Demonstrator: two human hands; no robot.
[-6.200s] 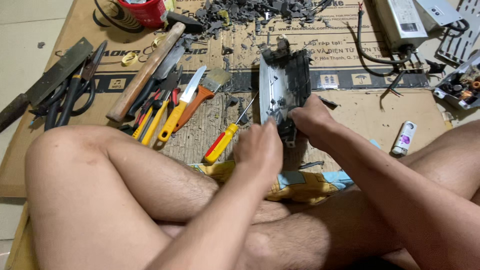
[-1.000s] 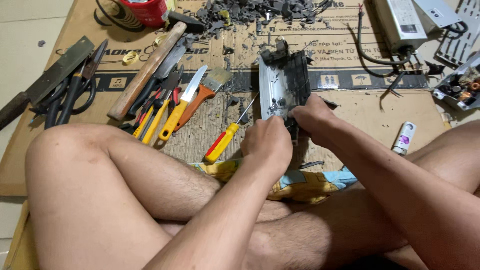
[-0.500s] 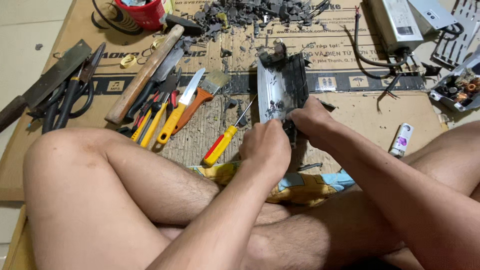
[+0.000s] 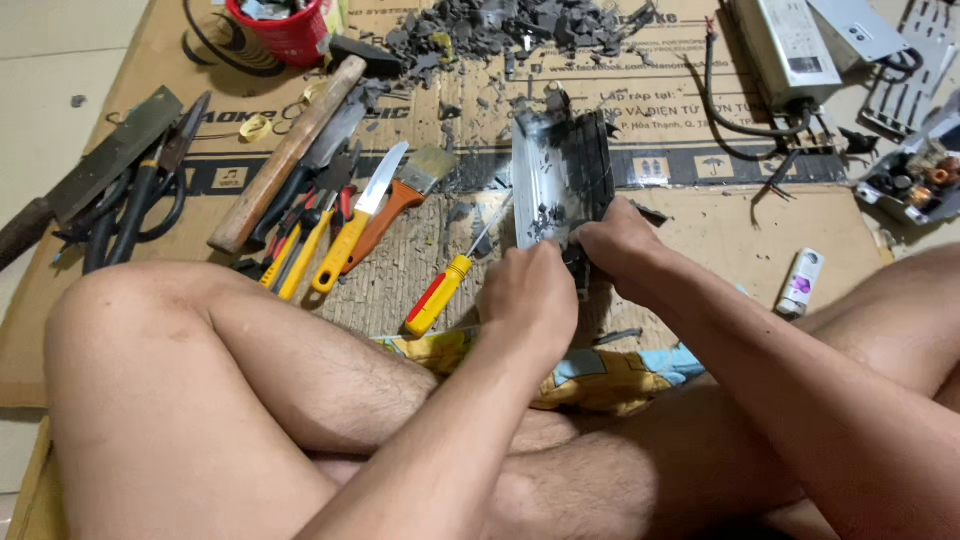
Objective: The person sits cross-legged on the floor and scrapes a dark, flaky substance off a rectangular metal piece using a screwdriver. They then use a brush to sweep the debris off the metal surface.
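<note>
A long metal housing (image 4: 560,180) with dark filler stuck to it lies on a cardboard sheet (image 4: 700,230) in front of my crossed legs. My left hand (image 4: 530,295) is closed against the housing's near end, its fingers hidden behind the knuckles. My right hand (image 4: 615,245) grips the same near end from the right. A red and yellow screwdriver (image 4: 450,280) lies just left of my left hand, touching nothing I hold.
Left of the housing lie a wooden-handled hammer (image 4: 285,155), a yellow-handled knife (image 4: 355,225), a paint brush (image 4: 400,205), pliers and shears (image 4: 130,205). A red cup (image 4: 285,30) and dark rubble (image 4: 520,25) sit at the back. Metal boxes (image 4: 790,50) and a small white tube (image 4: 800,282) are on the right.
Both hands stay on the housing's near end with only small shifts. The view has tilted slightly; nothing else has moved.
</note>
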